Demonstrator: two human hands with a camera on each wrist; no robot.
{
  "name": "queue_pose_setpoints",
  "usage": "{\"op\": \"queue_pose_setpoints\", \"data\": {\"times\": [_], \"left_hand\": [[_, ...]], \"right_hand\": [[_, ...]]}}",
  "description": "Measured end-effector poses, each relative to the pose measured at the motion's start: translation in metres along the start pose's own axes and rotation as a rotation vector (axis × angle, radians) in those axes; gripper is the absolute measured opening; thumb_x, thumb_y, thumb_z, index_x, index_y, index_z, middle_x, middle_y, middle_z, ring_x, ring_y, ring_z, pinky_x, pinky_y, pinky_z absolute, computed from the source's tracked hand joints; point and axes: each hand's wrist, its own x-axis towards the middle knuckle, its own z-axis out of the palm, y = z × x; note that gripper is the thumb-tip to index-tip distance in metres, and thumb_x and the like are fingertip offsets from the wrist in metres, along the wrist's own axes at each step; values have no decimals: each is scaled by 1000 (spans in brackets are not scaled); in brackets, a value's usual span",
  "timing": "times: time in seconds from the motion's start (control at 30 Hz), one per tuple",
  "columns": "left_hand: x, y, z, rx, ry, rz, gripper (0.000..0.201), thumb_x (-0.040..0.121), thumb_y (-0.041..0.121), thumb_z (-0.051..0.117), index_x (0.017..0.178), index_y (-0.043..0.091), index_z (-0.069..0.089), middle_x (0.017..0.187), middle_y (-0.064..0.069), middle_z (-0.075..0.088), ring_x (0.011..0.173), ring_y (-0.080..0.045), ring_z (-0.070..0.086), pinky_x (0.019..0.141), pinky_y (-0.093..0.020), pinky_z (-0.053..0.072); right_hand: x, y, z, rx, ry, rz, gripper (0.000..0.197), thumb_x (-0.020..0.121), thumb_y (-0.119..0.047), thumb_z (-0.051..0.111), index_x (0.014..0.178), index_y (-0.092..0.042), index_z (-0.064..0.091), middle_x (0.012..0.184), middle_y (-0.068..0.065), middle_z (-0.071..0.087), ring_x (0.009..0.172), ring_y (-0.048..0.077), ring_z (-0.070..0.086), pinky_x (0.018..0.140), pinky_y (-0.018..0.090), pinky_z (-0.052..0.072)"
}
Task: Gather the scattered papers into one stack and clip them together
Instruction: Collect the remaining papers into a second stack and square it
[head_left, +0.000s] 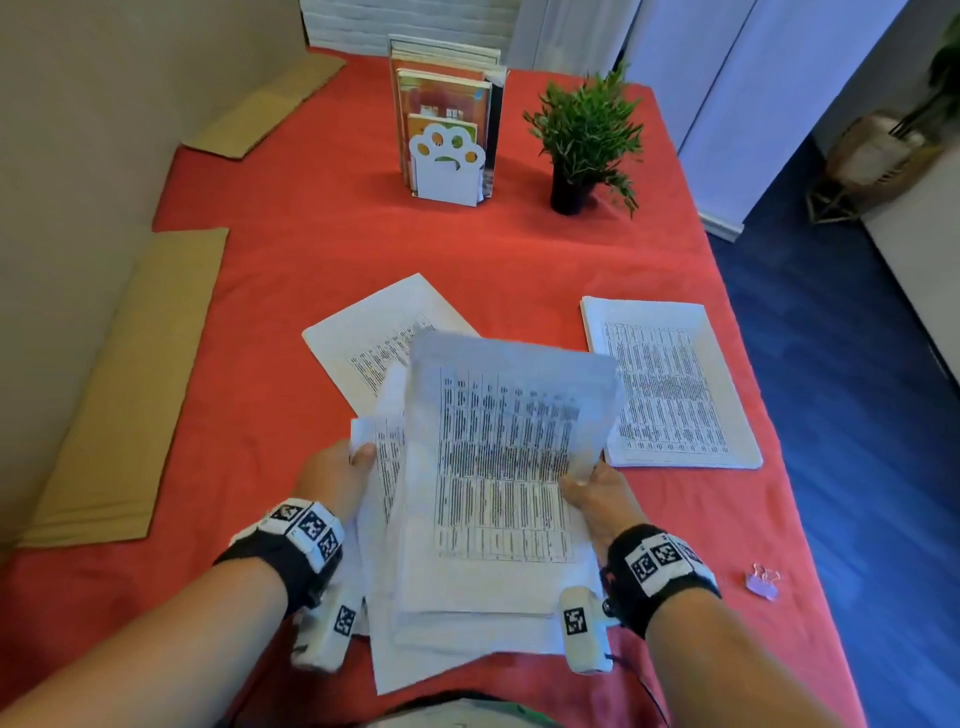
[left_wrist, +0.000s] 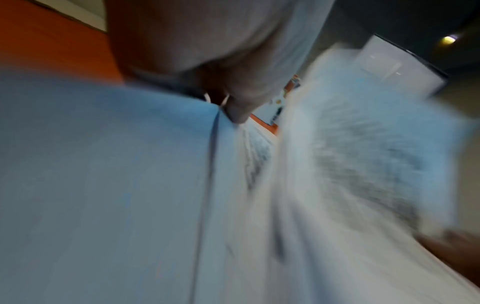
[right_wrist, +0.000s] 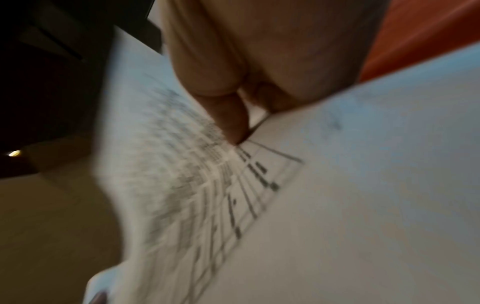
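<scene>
Both hands hold a loose bundle of printed white papers (head_left: 498, 467) above the red table's near edge. My left hand (head_left: 340, 470) grips the bundle's left side, thumb on top; the left wrist view shows the thumb (left_wrist: 233, 111) pressing the sheets (left_wrist: 130, 185). My right hand (head_left: 592, 493) pinches the right edge, with the thumb (right_wrist: 228, 123) on the printed page (right_wrist: 197, 195). One sheet (head_left: 374, 338) lies on the table behind the bundle, partly hidden by it. A neat pile of papers (head_left: 670, 384) lies to the right. A clear binder clip (head_left: 762, 581) rests near the right edge.
A white paw-shaped bookend with books (head_left: 449, 156) and a small potted plant (head_left: 584, 140) stand at the back of the red tablecloth (head_left: 291, 249). Flat cardboard pieces (head_left: 124, 405) lie along the left side. The table's right edge drops to a blue floor (head_left: 857, 415).
</scene>
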Motion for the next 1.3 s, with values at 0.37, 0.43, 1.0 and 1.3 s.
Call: {"op": "queue_pose_setpoints", "data": {"times": [0.37,0.43,1.0,1.3], "left_hand": [[-32,7,20,-277,43,-100,28,99,16,36,110,-7,48,109,-23,54,84,-28,47,78,-35,38],[-34,7,24,-416,7,-137,29,99,14,33,125,3,37,108,-12,53,95,-28,52,81,-34,39],[49,34,-23,-684,96,-111,44,84,18,68,126,7,58,121,-10,61,106,-23,58,100,-39,47],[20,33,-81,-310,661,287,46,77,-17,37,104,2,68,115,-19,55,106,-29,54,83,-1,30]], "right_hand": [[-12,13,54,-135,112,-13,30,78,-1,50,106,-9,56,99,15,62,73,27,63,61,35,56],[-12,9,53,-162,76,-28,30,79,-2,50,106,-15,56,105,20,63,81,27,65,70,38,57],[-4,-1,16,-332,-24,-109,33,83,4,49,105,-19,58,104,18,66,87,24,64,80,37,55],[-1,-8,2,-364,337,-151,81,81,15,41,142,-34,23,83,6,54,67,24,57,68,38,54]]}}
